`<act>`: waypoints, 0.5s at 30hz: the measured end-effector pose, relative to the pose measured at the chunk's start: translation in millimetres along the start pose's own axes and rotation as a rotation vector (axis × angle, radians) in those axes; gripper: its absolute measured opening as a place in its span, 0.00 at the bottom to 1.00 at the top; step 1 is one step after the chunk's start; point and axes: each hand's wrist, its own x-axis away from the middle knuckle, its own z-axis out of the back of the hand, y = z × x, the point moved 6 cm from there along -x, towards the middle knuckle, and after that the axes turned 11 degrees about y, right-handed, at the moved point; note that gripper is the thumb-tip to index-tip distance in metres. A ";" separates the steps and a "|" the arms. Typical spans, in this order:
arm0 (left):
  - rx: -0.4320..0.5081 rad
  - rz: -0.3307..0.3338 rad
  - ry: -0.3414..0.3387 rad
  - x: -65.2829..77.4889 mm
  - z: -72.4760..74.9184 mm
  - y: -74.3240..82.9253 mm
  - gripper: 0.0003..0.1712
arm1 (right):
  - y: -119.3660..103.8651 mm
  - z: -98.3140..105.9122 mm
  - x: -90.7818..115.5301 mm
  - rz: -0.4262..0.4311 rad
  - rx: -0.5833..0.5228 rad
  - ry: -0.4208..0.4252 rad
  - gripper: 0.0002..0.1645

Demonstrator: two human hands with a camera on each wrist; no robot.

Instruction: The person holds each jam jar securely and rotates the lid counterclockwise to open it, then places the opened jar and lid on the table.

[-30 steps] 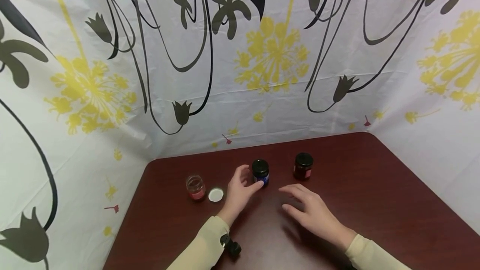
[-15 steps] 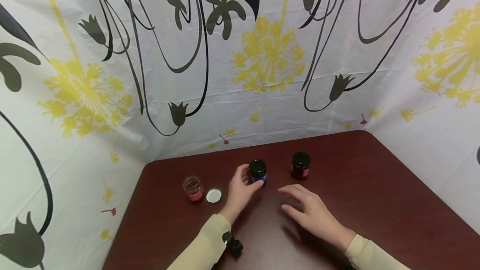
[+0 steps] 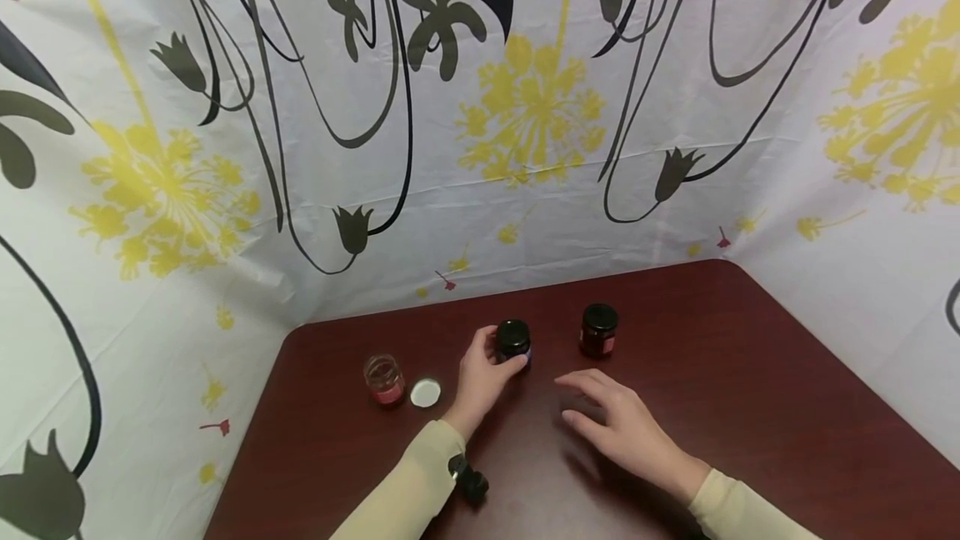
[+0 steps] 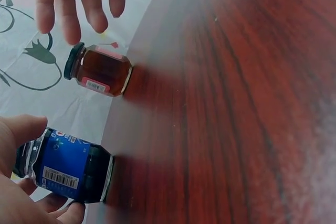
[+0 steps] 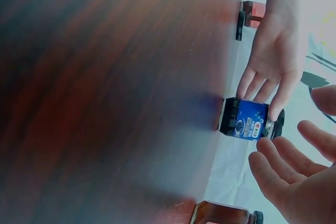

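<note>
A dark-lidded glass jar with a blue label [image 3: 513, 336] stands upright on the table. My left hand [image 3: 480, 375] holds it from the left, thumb on the near side and fingers round the far side. In the left wrist view, the label and barcode on this blue-labelled jar [image 4: 68, 166] show clearly. My right hand [image 3: 626, 423] hovers to the right with fingers loosely bent and touches nothing. Beyond it stands a second dark-lidded jar [image 3: 598, 332], with reddish-brown contents and a pink label.
An uncovered glass jar with a red-pink label [image 3: 385, 383] stands at the left. Beside it a white-faced lid [image 3: 425, 392] lies on the dark red table [image 3: 675, 315]. A floral-printed cloth [image 3: 525, 232] hangs behind the table. A black device [image 3: 468, 480] sits at my left wrist.
The head view has turned slightly right. My left thumb and fingers have closed a little further round the blue-labelled jar. My right hand keeps its pose.
</note>
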 end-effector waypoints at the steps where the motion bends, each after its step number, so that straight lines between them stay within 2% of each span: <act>1: -0.002 0.001 -0.001 -0.7 -0.3 -0.7 0.38 | 0.4 -0.2 -0.3 -0.003 0.000 -0.001 0.28; 9: -0.032 0.015 -0.010 -4.3 -5.2 -7.8 0.41 | 3.9 -0.8 -0.4 -0.025 0.007 -0.013 0.28; 15: -0.060 0.019 0.001 -4.5 -8.3 -11.7 0.42 | 1.2 -1.1 -1.5 -0.009 -0.001 -0.012 0.29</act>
